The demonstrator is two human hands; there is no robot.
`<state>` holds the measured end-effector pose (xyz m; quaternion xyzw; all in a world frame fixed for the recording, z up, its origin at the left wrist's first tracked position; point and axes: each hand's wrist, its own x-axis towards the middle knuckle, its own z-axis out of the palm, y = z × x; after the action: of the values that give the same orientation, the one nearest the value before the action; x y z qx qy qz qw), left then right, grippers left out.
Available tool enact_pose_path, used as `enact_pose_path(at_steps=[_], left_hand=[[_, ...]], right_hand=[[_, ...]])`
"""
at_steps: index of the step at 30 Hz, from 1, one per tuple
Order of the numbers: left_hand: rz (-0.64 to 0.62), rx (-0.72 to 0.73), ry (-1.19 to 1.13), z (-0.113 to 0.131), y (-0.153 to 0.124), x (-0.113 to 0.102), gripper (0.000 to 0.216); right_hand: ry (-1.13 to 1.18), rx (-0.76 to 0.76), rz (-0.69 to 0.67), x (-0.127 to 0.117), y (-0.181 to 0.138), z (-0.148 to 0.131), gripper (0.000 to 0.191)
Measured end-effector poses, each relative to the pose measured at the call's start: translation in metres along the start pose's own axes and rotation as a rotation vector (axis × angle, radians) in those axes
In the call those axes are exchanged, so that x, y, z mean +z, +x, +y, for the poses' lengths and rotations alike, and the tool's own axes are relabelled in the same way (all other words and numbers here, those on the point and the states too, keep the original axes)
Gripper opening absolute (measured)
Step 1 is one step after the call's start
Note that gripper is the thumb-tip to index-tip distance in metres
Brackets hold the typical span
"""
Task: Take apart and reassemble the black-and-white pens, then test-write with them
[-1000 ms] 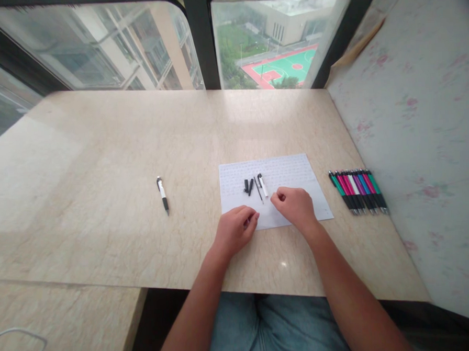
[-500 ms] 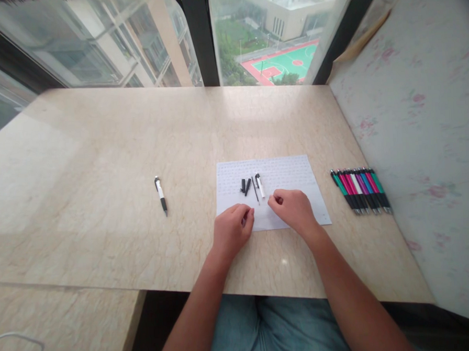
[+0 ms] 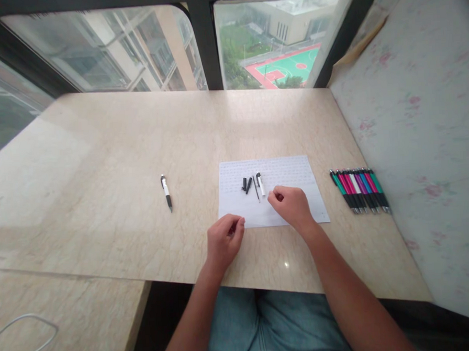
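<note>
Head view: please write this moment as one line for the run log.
left hand: curled, at paper edge | right hand: curled, on paper | pen parts: lying apart on paper | whole pen: far left | pen row: right

Left grip (image 3: 223, 240) and right grip (image 3: 292, 206) loosely curled

bare forearms, no sleeves; light blue jeans (image 3: 266, 326) on the lap.

Pen parts (image 3: 253, 184) lie on the paper (image 3: 297, 172); one pen (image 3: 166, 192) left, perhaps nine pens (image 3: 359, 190) right.
</note>
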<state>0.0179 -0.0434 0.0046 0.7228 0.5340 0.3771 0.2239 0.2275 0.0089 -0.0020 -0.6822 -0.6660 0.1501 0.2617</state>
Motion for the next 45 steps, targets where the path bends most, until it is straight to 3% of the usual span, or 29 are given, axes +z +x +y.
enact_pose_path(at_steps=[7, 16, 23, 30, 40, 45], left_hand=[[-0.046, -0.042, -0.004, -0.001, 0.003, 0.003, 0.023], [0.047, -0.117, -0.057, -0.003, -0.001, 0.003, 0.025], [0.003, -0.13, -0.101, -0.004, -0.002, 0.005, 0.02], [0.089, -0.112, -0.071, 0.0, -0.003, 0.003, 0.021], [0.162, -0.175, -0.112, -0.004, -0.001, 0.002, 0.02], [0.066, -0.129, -0.146, -0.005, -0.001, 0.004, 0.021]], right_hand=[[0.014, -0.024, -0.001, 0.002, 0.003, 0.003, 0.032], [0.001, -0.012, -0.005, -0.002, 0.005, 0.006, 0.035], [-0.082, -0.023, -0.009, 0.001, 0.003, 0.003, 0.034], [-0.026, -0.041, 0.062, -0.001, 0.001, 0.002, 0.03], [-0.167, -0.025, 0.007, 0.003, 0.002, 0.002, 0.025], [-0.113, 0.028, 0.077, 0.005, -0.001, -0.003, 0.016]])
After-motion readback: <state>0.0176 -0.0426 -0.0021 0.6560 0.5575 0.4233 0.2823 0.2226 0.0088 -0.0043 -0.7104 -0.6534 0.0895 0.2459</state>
